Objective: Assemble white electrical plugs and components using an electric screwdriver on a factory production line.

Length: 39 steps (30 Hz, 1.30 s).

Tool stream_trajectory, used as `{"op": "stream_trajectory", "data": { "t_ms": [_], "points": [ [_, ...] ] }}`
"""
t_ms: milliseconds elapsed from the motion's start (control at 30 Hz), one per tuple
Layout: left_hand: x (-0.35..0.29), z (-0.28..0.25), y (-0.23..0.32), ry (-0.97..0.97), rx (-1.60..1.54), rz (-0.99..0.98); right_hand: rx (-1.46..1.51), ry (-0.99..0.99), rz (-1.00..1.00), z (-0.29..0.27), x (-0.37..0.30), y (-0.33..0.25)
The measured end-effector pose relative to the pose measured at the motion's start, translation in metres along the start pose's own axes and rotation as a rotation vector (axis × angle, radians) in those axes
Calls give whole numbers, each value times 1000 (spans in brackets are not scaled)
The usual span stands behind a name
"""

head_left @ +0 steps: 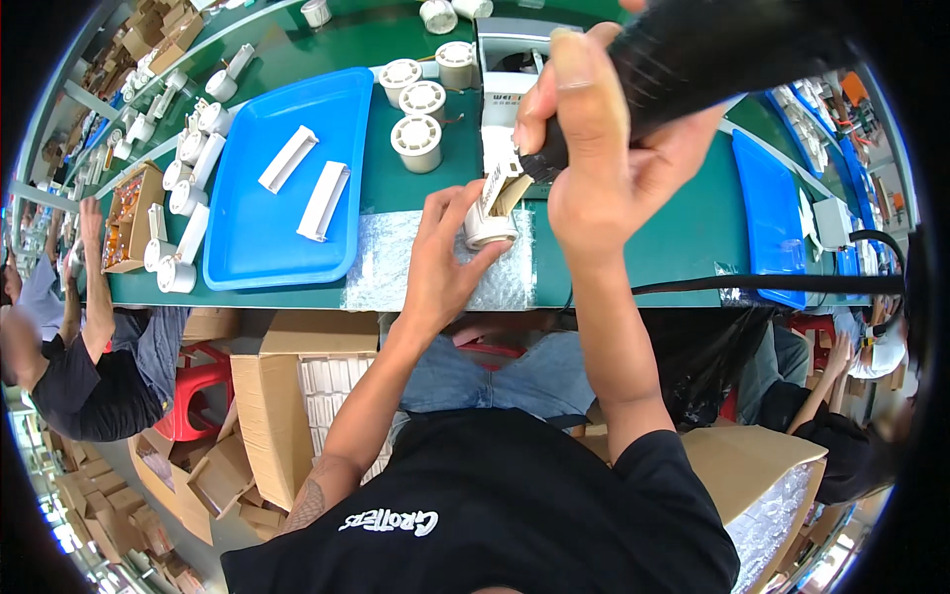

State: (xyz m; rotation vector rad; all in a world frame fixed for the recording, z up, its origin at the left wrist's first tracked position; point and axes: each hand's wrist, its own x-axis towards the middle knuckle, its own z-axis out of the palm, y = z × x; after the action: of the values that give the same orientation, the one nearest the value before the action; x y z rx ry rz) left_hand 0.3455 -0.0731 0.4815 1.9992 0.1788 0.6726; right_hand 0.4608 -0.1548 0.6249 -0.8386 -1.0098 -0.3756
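Note:
My left hand (441,259) is closed around a small white round lamp housing (491,230), thumb on its near side and fingers on its left. A white bracket with a tan inner face stands up from this housing. Above it, my right hand (606,163) grips a thick black electric screwdriver (683,74), its narrow nose slanting down to the left at the bracket's top. The exact contact point is hidden by the fingers. Under the housing lies a sheet of clear bubble wrap (381,259) on the green table (633,272).
Left of my hands, a blue tray (287,223) holds two white rectangular cases (325,201). Several white round housings (416,144) stand beyond the wrap, near an opened box (498,104). Another blue tray (767,213) and a black cable (772,284) are at right. Co-workers sit on both sides.

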Motion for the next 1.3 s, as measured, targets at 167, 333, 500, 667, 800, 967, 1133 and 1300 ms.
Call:
{"op": "stream_trajectory", "data": {
  "t_ms": [167, 333, 500, 667, 800, 967, 1133, 1300],
  "points": [
    [-6, 4, -8, 40, 6, -40, -7, 66, 102, -33, -12, -29],
    [-5, -15, 26, 53, -44, -58, -163, 230, 50, -88, -14, -74],
    [4, -30, 59, 28, -75, -41, -1052, 399, -176, -85, -54, -60],
    [6, -38, 77, 94, 51, 115, -768, -90, 92, -36, -63, -48],
    [-1, -28, 78, 147, 206, 209, -702, -146, 131, -41, -67, -27],
    [-15, -20, 61, 186, 119, 108, -611, -199, 263, -42, -83, -13],
    [-10, -45, 54, -3, 70, 49, -798, -349, 162, -44, -87, -10],
    [-6, -56, 65, -45, 92, 8, -740, -371, 207, -45, -96, -13]
  ]
}}
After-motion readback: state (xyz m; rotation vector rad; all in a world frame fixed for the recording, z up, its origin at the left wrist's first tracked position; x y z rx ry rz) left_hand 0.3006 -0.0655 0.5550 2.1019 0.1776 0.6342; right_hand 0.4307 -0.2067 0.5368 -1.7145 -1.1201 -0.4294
